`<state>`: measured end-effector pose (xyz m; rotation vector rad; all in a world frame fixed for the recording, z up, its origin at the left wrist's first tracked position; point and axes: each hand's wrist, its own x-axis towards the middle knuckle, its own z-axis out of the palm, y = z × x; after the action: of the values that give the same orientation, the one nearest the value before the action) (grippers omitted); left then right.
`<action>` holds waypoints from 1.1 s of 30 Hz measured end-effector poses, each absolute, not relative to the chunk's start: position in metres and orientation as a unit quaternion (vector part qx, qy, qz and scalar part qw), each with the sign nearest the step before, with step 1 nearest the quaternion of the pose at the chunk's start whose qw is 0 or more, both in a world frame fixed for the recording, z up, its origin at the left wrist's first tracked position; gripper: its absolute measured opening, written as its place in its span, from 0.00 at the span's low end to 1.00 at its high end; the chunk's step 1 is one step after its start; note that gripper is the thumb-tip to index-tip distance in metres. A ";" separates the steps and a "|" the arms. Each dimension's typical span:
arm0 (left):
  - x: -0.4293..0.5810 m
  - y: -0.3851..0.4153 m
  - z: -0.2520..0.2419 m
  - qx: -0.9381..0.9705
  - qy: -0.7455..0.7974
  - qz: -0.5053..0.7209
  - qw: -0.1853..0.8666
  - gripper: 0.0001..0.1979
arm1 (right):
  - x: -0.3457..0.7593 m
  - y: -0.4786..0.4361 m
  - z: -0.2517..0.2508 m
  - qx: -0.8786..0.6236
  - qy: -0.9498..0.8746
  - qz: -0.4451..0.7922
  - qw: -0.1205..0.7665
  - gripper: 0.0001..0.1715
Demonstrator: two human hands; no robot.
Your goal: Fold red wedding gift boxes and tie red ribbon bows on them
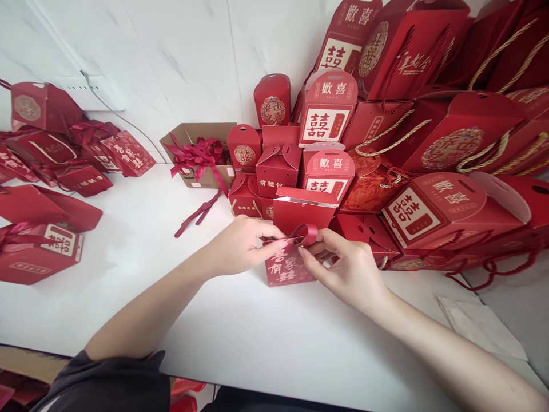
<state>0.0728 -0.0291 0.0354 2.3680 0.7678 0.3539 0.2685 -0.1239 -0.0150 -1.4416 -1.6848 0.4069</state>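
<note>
A small red gift box point(288, 269) with white characters stands upright on the white table, between my hands. My left hand point(241, 246) pinches the box's top edge from the left, thumb in front and fingers behind. On the right, my right hand point(349, 266) has thumb and fingers closed on a dark red ribbon point(307, 231), which loops above the box top. Just behind stands a taller open red box point(303, 213) with a raised flap.
Many red gift boxes point(450, 137) are stacked at the right and back. A cardboard box point(206, 137) holds ribbons, with loose ribbons point(199, 213) before it. More red boxes point(40, 252) sit at the left. White tissues point(482, 326) lie at the right.
</note>
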 end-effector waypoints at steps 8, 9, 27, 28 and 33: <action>0.071 -0.034 0.035 0.881 0.310 0.145 0.328 0.05 | 0.270 -0.121 -0.016 -0.585 -0.692 0.053 0.419 0.06; 0.071 -0.034 0.035 0.884 0.304 0.142 0.325 0.05 | 0.271 -0.120 -0.016 -0.581 -0.694 0.008 0.424 0.07; 0.075 -0.020 0.022 0.907 0.138 0.200 0.343 0.09 | 0.275 -0.124 -0.007 -0.473 -0.670 0.268 0.505 0.07; 0.075 -0.019 0.021 0.909 0.125 0.205 0.341 0.08 | 0.275 -0.123 -0.007 -0.469 -0.669 0.265 0.513 0.13; 0.075 -0.020 0.018 0.931 0.066 0.235 0.270 0.08 | 0.281 -0.119 -0.002 -0.458 -0.708 0.237 0.482 0.07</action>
<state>0.0753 -0.0198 0.0179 2.5096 0.1786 0.6318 0.2808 -0.1190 -0.0015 -1.1165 -1.7262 0.5779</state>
